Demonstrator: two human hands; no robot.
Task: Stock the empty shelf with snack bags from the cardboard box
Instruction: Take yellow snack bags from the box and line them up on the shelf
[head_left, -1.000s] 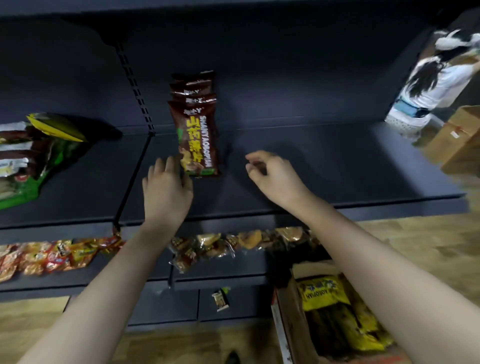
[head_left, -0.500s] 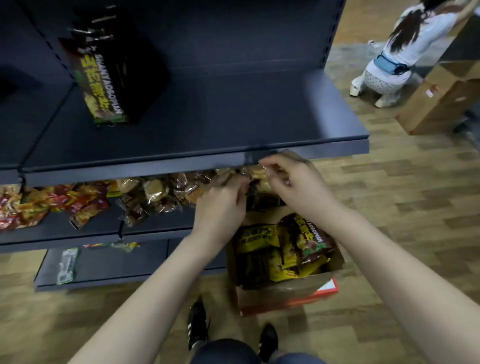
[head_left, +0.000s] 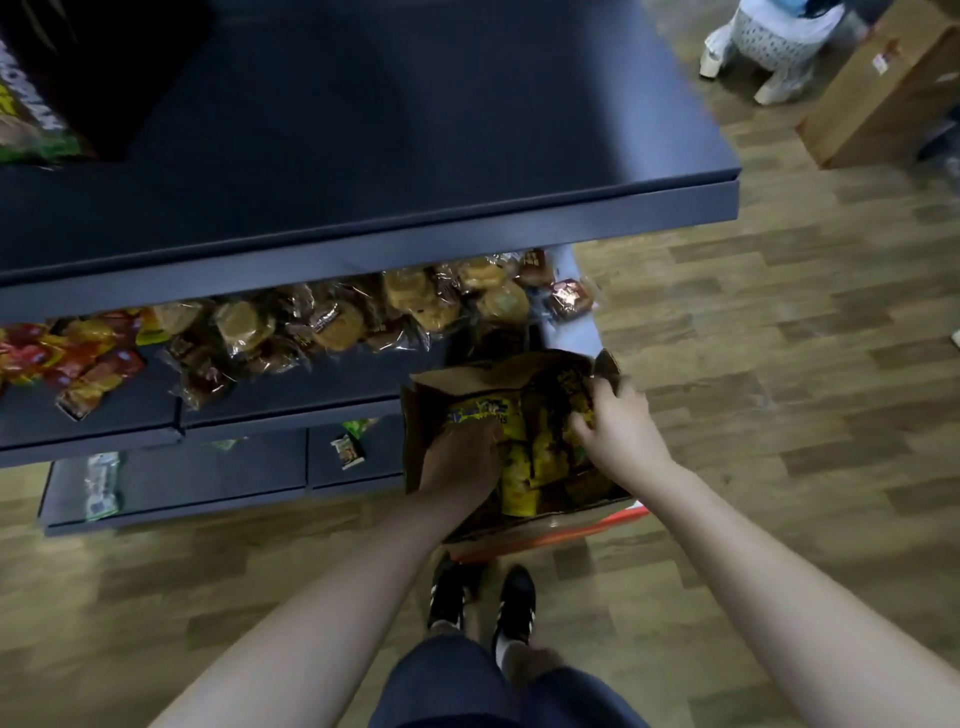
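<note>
Open cardboard box (head_left: 519, 525) on floor below dark shelf (head_left: 415, 156), yellow snack bags (head_left: 524, 467) inside; left hand (head_left: 457, 462) and right hand (head_left: 621, 431) in box among bags, fingers curled, apparently gripping bags; blur leaves hold uncertain

one head-worn view only, wide-angle, looking steeply down from above and slightly forward. close over both forearms reaching into the cardboard box (head_left: 511, 374) on the floor (head_left: 779, 395); dark shelf (head_left: 415, 156) filling the upper left, own shoes (head_left: 480, 597) near the bottom centre. edges bowed and blurred.
</note>
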